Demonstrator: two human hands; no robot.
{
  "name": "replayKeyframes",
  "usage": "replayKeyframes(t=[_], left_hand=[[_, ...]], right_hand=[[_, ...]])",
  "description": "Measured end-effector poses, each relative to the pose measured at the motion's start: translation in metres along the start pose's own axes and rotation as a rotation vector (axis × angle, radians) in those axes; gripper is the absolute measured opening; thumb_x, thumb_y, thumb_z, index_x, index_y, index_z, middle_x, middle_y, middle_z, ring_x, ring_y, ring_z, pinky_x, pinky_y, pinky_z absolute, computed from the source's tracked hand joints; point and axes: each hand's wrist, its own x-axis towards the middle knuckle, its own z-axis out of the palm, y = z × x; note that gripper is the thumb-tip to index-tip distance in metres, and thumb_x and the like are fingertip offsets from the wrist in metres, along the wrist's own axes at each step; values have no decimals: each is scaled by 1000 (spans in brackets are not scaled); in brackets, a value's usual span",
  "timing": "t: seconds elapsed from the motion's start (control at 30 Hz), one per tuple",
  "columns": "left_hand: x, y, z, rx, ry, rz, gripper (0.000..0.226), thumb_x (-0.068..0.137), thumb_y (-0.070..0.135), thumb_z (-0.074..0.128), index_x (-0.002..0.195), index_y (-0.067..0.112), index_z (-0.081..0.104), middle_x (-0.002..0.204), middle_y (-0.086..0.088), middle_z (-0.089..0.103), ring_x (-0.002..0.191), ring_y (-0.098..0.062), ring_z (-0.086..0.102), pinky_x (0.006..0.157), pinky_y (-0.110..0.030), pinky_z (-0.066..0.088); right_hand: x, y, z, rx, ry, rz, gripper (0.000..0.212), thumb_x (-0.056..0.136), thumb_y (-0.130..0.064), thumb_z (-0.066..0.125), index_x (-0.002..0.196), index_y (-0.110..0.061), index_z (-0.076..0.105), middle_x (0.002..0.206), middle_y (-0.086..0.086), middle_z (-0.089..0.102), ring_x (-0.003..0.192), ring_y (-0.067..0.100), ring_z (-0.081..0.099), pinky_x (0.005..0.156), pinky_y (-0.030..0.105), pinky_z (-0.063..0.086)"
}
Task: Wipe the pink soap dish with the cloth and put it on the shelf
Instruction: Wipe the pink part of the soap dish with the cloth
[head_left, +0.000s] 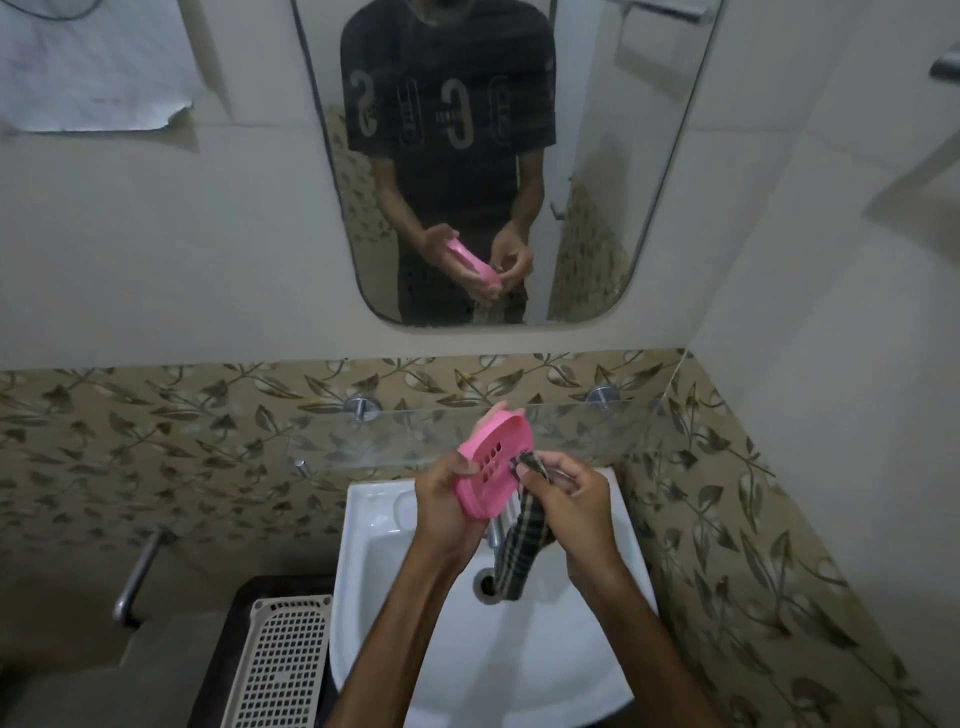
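My left hand (445, 506) grips the pink soap dish (493, 462) above the white sink (374, 561), tilted with its slotted inner face toward me. My right hand (574, 506) pinches a dark checked cloth (519, 551) against the dish's right edge; the rest of the cloth hangs down toward the drain. Just behind the dish a glass shelf (587, 431) is fixed to the wall.
A mirror (597, 156) above reflects a person holding the dish. The tap behind the hands is mostly hidden. A beige perforated basket (280, 665) sits left of the sink, with a metal rail (137, 577) further left. Leaf-patterned tiles line the walls on both sides.
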Motion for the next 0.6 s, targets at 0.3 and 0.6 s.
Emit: replayKeyframes(t=[0.3,0.6], left_hand=[[9,20,-10,98,-196,-116,87,63,10,59,148,24,54,140,-19,57,112,-32,64,80,-44,59],[8,18,-15,-65,57,-58,44,61,8,46,90,2,78,91,-17,69,78,-29,68,69,-38,59]], right_hand=[[11,-12,-1,-328,-21,-358,30,87,-11,79,91,-41,75,87,-21,77,83,2,74,71,21,62],[6,-20,3,-694,-146,-807,22,91,-2,68,106,-15,78,115,0,61,93,-2,57,82,5,47]])
